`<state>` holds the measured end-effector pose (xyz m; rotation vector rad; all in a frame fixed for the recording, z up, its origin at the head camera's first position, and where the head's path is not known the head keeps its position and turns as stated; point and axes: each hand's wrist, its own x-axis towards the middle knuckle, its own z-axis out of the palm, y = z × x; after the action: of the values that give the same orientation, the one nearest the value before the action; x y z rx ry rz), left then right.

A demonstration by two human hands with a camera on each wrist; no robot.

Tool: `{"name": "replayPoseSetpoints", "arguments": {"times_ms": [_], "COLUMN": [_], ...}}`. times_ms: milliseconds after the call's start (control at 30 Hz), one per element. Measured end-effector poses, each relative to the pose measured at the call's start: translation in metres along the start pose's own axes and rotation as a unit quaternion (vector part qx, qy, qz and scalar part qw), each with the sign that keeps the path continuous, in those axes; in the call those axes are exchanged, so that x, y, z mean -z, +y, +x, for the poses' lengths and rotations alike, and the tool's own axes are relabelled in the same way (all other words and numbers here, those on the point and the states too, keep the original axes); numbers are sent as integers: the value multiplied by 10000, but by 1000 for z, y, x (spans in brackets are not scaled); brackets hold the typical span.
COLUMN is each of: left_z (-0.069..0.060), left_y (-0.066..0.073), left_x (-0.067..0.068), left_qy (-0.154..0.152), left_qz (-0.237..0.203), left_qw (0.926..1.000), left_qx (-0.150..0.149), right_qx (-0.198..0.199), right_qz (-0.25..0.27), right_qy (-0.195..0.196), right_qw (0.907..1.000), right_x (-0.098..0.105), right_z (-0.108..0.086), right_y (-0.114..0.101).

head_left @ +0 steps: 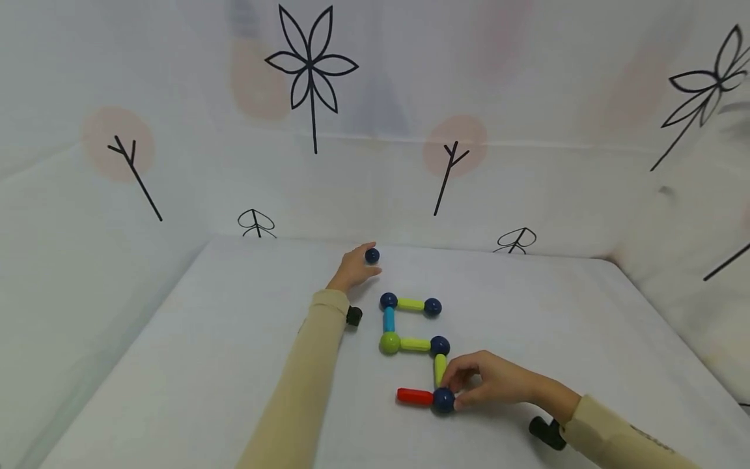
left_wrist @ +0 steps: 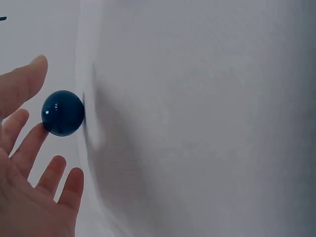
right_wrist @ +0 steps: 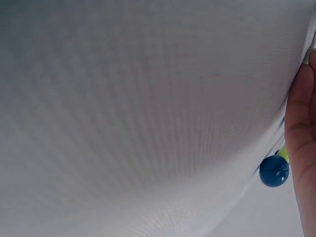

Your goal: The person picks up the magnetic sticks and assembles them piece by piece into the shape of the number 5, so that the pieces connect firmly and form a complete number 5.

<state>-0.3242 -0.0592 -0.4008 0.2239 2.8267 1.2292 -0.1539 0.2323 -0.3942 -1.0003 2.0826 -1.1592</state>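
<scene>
My left hand (head_left: pixel 354 267) reaches to the far side of the table, thumb and fingers spread around a loose dark blue ball (head_left: pixel 372 255). In the left wrist view, a fingertip meets or overlaps this ball (left_wrist: pixel 63 113), while the thumb stands apart from it. Nearer me, my right hand (head_left: pixel 489 379) pinches the blue ball (head_left: pixel 443 400) at the near end of a figure of balls and rods. A red rod (head_left: pixel 415 397) points left from that ball, and a yellow-green rod (head_left: pixel 440 370) runs away from it. The right wrist view shows part of the hand (right_wrist: pixel 301 143) and a blue ball (right_wrist: pixel 274 171).
The figure continues with a green ball (head_left: pixel 389 342), a light blue rod (head_left: pixel 389 320), yellow-green rods (head_left: pixel 415 344) and more blue balls (head_left: pixel 432 307). White cloth covers the table (head_left: pixel 193 365). A patterned cloth wall (head_left: pixel 375 189) stands behind it.
</scene>
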Motion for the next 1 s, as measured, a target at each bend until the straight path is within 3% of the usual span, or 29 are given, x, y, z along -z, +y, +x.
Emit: {"name": "replayPoseSetpoints", "arguments": {"times_ms": [167, 300, 433, 500, 733, 1000], "left_z": [-1, -4, -12, -17, -47, -84], "left_y": [-6, -11, -14, -14, -17, -18], "left_x": [0, 1, 5, 7, 20, 28], "left_qy": [314, 26, -213, -341, -743, -1039], "left_qz": [25, 26, 42, -31, -113, -279], "left_qw": [9994, 9999, 9996, 9994, 9971, 9942], "left_qx": [121, -148, -203, -44, 88, -7], "right_qx": [-32, -87, 30, 87, 45, 7], "right_qz": [61, 70, -68, -113, -115, -110], "right_qy": [-32, -50, -43, -28, -10, -9], "right_qw": [10000, 9999, 10000, 9999, 9999, 9999], "right_x": [-2, -3, -1, -1, 0, 0], "right_z": [1, 0, 0, 0, -1, 1], "right_y": [-1, -1, 0, 0, 2, 1]}}
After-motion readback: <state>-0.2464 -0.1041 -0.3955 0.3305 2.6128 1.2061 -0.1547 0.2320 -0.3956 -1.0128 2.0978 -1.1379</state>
